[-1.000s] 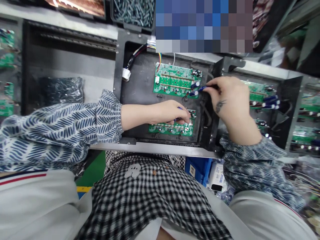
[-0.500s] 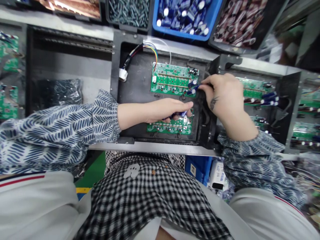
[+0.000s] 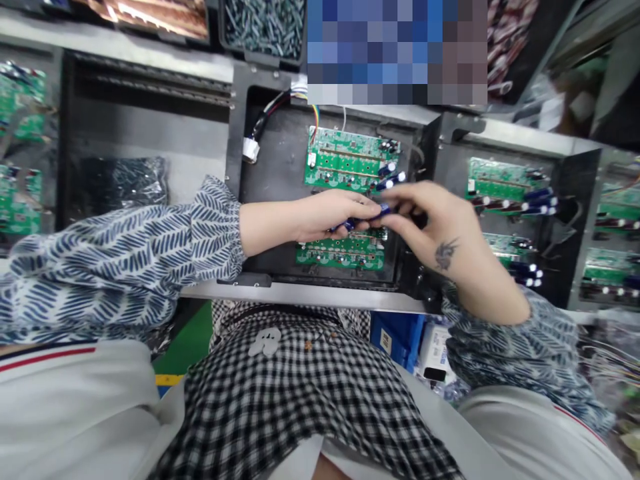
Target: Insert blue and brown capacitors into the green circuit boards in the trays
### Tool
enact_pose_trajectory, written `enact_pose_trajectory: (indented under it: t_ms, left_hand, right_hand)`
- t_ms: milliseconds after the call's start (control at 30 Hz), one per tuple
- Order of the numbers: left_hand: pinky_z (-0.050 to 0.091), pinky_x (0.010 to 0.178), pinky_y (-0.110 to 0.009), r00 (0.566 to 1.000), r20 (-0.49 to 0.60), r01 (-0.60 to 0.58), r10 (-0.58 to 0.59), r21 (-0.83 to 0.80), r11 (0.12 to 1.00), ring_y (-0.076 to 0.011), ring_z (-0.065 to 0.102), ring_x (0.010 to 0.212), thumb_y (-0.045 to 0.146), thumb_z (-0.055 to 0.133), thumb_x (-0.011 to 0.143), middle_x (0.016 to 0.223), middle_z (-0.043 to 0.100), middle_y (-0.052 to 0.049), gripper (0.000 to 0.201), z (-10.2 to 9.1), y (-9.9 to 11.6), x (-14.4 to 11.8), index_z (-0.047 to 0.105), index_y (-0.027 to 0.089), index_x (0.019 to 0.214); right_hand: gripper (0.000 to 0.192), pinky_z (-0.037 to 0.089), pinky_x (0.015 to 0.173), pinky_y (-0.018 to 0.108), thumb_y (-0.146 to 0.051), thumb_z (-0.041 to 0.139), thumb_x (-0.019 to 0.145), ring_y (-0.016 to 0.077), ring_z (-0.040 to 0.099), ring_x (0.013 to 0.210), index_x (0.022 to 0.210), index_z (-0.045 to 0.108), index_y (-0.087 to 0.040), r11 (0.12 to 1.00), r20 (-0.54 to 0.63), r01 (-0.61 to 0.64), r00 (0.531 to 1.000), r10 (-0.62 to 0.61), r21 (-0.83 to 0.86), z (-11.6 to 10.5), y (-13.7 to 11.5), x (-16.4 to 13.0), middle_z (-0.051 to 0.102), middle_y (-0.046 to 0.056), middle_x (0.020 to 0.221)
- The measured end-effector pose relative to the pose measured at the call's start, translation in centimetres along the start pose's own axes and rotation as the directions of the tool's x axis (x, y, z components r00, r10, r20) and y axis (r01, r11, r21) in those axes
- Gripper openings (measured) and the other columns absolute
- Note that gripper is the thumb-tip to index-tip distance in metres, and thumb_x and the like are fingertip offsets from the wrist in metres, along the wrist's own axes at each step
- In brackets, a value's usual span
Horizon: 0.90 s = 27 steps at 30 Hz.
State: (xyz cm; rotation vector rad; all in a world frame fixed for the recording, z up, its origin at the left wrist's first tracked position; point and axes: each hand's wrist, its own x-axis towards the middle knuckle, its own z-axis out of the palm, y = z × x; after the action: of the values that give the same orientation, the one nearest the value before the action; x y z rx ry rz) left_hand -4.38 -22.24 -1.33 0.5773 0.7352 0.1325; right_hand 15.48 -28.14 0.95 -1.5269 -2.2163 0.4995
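Over the black tray (image 3: 273,180), my left hand (image 3: 333,212) is closed around several blue capacitors (image 3: 345,225). My right hand (image 3: 430,213) meets it from the right, thumb and fingers pinching the end of one blue capacitor (image 3: 384,211) at the left fingertips. Above the hands lies a green circuit board (image 3: 345,160), with blue capacitors (image 3: 393,179) standing tilted at its right end. A coloured wire bundle (image 3: 273,107) with a white connector runs from its left end. Below, a second green circuit board (image 3: 340,257) is partly hidden by my left hand.
Neighbouring trays on the right hold circuit boards (image 3: 510,183) with brown and blue capacitors. A bag of dark parts (image 3: 125,183) lies to the left. A bin of small grey-blue parts (image 3: 264,27) stands at the back, beside a pixelated area. The metal rail (image 3: 310,297) borders the front.
My right hand has moved from the upper board's right end down and left to my left hand, and now pinches a capacitor there. The view has shifted slightly.
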Motion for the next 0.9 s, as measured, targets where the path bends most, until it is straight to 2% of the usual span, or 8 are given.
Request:
enact_pose_trajectory:
  t_ms: [100, 233, 333, 533, 633, 700, 800, 900]
  left_hand:
    - [0.021, 0.045, -0.015, 1.0, -0.01, 0.028, -0.029, -0.053, 0.998, -0.0044, 0.051, 0.059, 0.01, 0.063, 0.094, 0.079, 0.062, -0.008, 0.02, 0.3, 0.1, 0.1, 0.064, 0.008, 0.074]
    - [0.034, 0.05, -0.014, 0.984, -0.127, 0.095, -0.129, -0.245, 0.965, -0.0096, 0.062, 0.073, 0.008, 0.048, 0.097, 0.093, 0.069, -0.018, 0.023, 0.8, 0.7, -0.7, 0.062, 0.007, 0.077]
    - [0.042, 0.056, -0.013, 0.984, -0.105, 0.1, -0.143, -0.335, 0.937, -0.0106, 0.065, 0.079, 0.012, 0.049, 0.1, 0.097, 0.07, -0.018, 0.024, 1.3, 0.7, -2.8, 0.063, 0.007, 0.081]
    - [0.057, 0.072, -0.02, 0.97, -0.151, 0.087, -0.193, -0.523, 0.848, -0.0116, 0.067, 0.081, 0.031, 0.058, 0.102, 0.085, 0.065, -0.006, 0.025, 2.9, -2.4, -8.5, 0.065, 0.011, 0.087]
    - [0.06, 0.078, -0.027, 0.969, -0.134, 0.074, -0.209, -0.647, 0.759, -0.0126, 0.067, 0.084, 0.033, 0.056, 0.103, 0.086, 0.063, -0.004, 0.026, 3.4, -4.8, -9.4, 0.065, 0.012, 0.09]
    - [0.058, 0.071, -0.022, 0.983, -0.077, 0.064, -0.166, -0.703, 0.709, -0.0099, 0.065, 0.079, 0.032, 0.058, 0.103, 0.085, 0.06, -0.003, 0.023, 3.5, -6.1, -9.0, 0.067, 0.012, 0.094]
    - [0.044, 0.05, -0.009, 0.996, 0.009, 0.07, -0.094, -0.743, 0.665, -0.0038, 0.057, 0.062, 0.025, 0.057, 0.103, 0.078, 0.055, -0.001, 0.019, 3.4, -7.2, -7.7, 0.069, 0.011, 0.098]
    - [0.035, 0.041, -0.006, 0.994, 0.003, 0.078, -0.113, -0.744, 0.664, -0.0021, 0.055, 0.055, 0.017, 0.055, 0.102, 0.078, 0.058, -0.002, 0.019, 3.4, -7.2, -6.7, 0.066, 0.009, 0.089]
  right_hand:
    - [0.015, 0.048, 0.066, 0.032, -0.036, 0.066, 0.095, 0.0173, 0.06, 0.07, 0.098, 0.073, -0.024, 0.994, -0.01, -0.081, 0.997, 0.082, 0.076, 0.0, 0.7, -0.4, 0.073, 0.002, 0.088]
    - [0.016, 0.044, 0.071, 0.035, -0.027, 0.079, 0.083, 0.0189, 0.054, 0.069, 0.097, 0.074, -0.02, 0.92, -0.167, -0.375, 0.92, 0.355, -0.116, 0.3, 3.1, 0.6, 0.066, 0.004, 0.077]
    - [0.023, 0.043, 0.079, 0.039, -0.026, 0.082, 0.083, 0.0215, 0.055, 0.078, 0.1, 0.073, -0.015, 0.833, -0.122, -0.489, 0.872, 0.474, -0.261, 0.7, 3.5, 1.4, 0.065, 0.008, 0.083]
    - [0.022, 0.041, 0.083, 0.043, -0.039, 0.072, 0.092, 0.0247, 0.055, 0.087, 0.097, 0.071, -0.017, 0.826, -0.094, -0.48, 0.875, 0.475, -0.295, 1.1, 3.6, 1.6, 0.068, 0.011, 0.092]
    - [0.024, 0.042, 0.086, 0.048, -0.044, 0.068, 0.094, 0.0278, 0.056, 0.092, 0.099, 0.07, -0.02, 0.829, -0.052, -0.449, 0.886, 0.46, -0.334, 1.0, 4.2, 1.4, 0.068, 0.012, 0.095]
    - [0.024, 0.043, 0.089, 0.051, -0.045, 0.067, 0.095, 0.0299, 0.057, 0.096, 0.101, 0.069, -0.022, 0.82, -0.029, -0.441, 0.886, 0.463, -0.365, 0.9, 4.1, 1.2, 0.068, 0.013, 0.099]
    - [0.02, 0.043, 0.092, 0.054, -0.042, 0.069, 0.094, 0.0319, 0.058, 0.1, 0.098, 0.07, -0.023, 0.814, -0.053, -0.431, 0.893, 0.447, -0.389, 0.9, 3.2, 1.4, 0.069, 0.013, 0.099]
    - [0.016, 0.04, 0.095, 0.057, -0.037, 0.071, 0.093, 0.0349, 0.057, 0.106, 0.093, 0.071, -0.021, 0.809, -0.045, -0.378, 0.915, 0.402, -0.45, 1.2, 2.1, 1.7, 0.072, 0.012, 0.097]
